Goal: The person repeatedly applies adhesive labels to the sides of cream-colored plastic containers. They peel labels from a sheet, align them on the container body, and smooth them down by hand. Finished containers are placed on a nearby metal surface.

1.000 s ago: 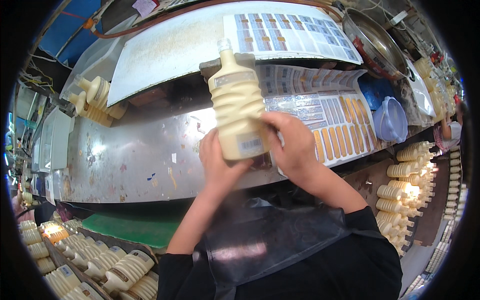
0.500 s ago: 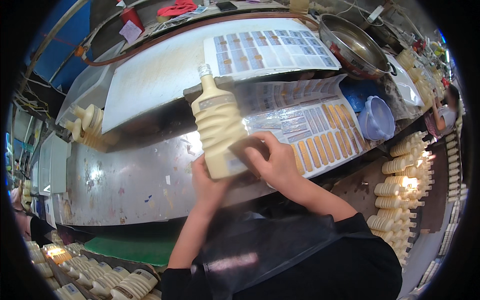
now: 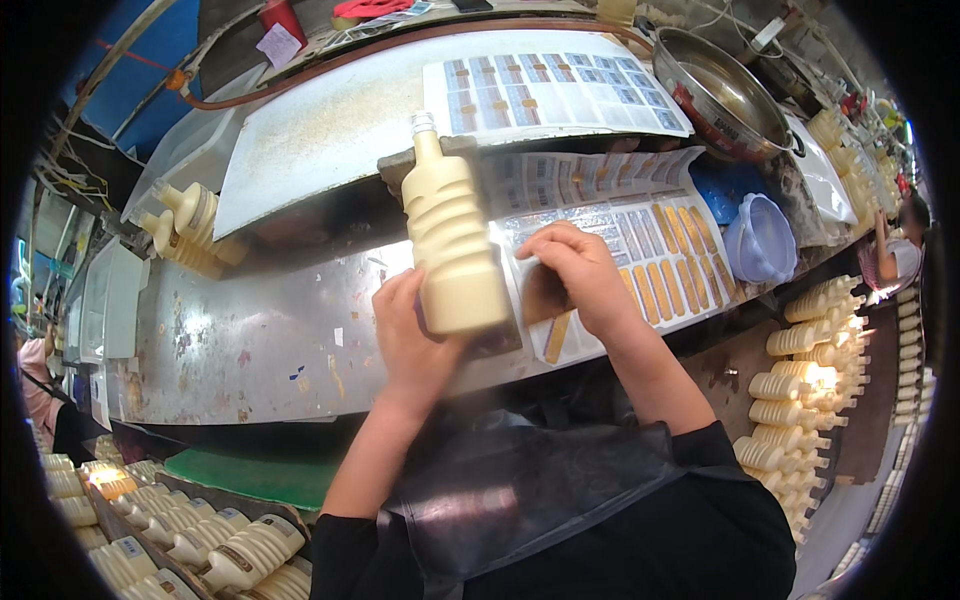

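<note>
A cream bottle (image 3: 458, 240) with swirled ribs and a clear threaded neck leans away from me, its neck against a dark block (image 3: 396, 167). My left hand (image 3: 412, 335) grips it low on its left side. The side facing me shows no label. Just right of the bottle, my right hand (image 3: 580, 265) has its fingers bent and pinched, apart from the bottle. A flat brown piece (image 3: 545, 292), blurred, sits under those fingers against the palm. Beneath this hand lies a sheet of gold and silver label strips (image 3: 665, 285); whether the fingertips hold a strip cannot be made out.
A white board (image 3: 300, 150) with another label sheet (image 3: 560, 95) spans the back. A metal pan (image 3: 720, 95) and a lilac bowl (image 3: 762, 240) stand right. More bottles (image 3: 185, 230) lie left. Crates of bottles (image 3: 245, 550) and stacked bottles (image 3: 800, 390) flank me.
My right hand has moved right, off the bottle, with the brown piece. The bottle has turned in my left hand, so its labelled side no longer faces me.
</note>
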Motion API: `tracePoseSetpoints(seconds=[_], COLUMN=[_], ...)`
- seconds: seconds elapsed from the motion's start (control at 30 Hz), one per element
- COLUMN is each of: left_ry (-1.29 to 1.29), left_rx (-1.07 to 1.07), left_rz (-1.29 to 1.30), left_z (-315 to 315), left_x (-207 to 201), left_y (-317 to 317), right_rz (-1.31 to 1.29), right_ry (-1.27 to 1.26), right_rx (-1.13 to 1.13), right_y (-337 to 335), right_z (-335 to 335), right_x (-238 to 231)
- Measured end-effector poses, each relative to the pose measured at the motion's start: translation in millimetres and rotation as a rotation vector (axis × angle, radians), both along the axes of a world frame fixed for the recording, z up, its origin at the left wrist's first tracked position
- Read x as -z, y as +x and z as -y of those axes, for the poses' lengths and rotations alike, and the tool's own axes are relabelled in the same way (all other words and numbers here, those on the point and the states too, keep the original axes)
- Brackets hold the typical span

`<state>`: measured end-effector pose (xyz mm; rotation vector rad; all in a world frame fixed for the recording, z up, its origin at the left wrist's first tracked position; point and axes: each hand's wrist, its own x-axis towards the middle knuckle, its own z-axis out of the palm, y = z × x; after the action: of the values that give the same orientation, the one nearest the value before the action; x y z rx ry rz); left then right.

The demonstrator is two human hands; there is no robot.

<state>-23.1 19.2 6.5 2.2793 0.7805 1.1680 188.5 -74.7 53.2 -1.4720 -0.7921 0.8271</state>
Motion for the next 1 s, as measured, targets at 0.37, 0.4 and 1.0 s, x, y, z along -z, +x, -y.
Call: tracePoseSetpoints(seconds=[0.37, 0.4, 1.0], left_ry=[-0.088, -0.073, 0.205], left_rx=[0.021, 0.028, 0.146], left_rz=[-0.007, -0.043, -0.077], left_z=[-4.6, -3.7, 33.5], left_x=[16.6, 15.8, -23.1], left_y=[-6.7, -6.6, 2.5], right_rz=[0.331, 0.528, 0.351], right_ry=[-0.242, -0.267, -0.235], right_rx=[-0.028, -0.024, -0.206], right_y=[36.2, 39.4, 1.8], right_z=[31.9, 48.4, 108.3], right_x=[16.2, 18.3, 58.1])
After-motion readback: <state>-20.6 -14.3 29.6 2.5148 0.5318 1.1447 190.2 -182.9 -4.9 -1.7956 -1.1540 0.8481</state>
